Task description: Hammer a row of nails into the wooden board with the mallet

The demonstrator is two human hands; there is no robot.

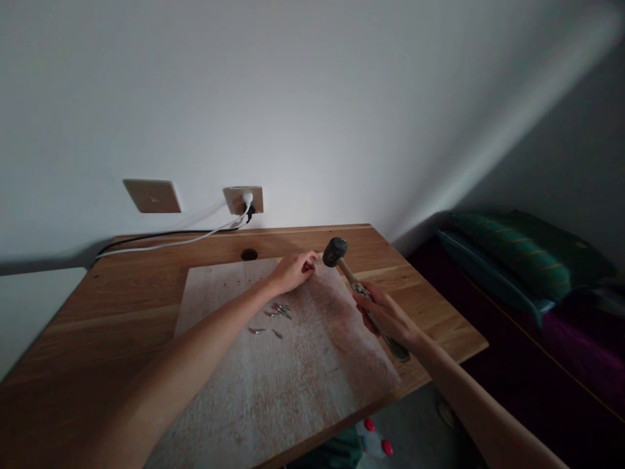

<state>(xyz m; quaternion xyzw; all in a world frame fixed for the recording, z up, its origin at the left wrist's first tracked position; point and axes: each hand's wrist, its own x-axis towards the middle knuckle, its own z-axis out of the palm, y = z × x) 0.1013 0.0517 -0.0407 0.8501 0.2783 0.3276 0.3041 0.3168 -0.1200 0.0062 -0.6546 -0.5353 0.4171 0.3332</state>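
Note:
My right hand [383, 312] is wrapped round the worn handle of a mallet with a dark head [334, 252]. The head is raised just right of my left hand [297, 270]. My left hand is at the far right part of a pale, worn board [273, 371], fingers pinched together; whatever they hold, if anything, is too small to make out. Several small, slim metal pieces, perhaps nails [282, 310], lie loose on the board nearer me. A row of small dark dots [239, 281] runs along the board's far side, partly hidden by my left hand and forearm.
The board lies on a wooden table [434, 312] against a white wall. Behind the board is a round dark cable hole [249, 255]. White and black cables [166, 246] run along the back edge to a wall socket [244, 200]. Cushions [512, 254] lie at the right.

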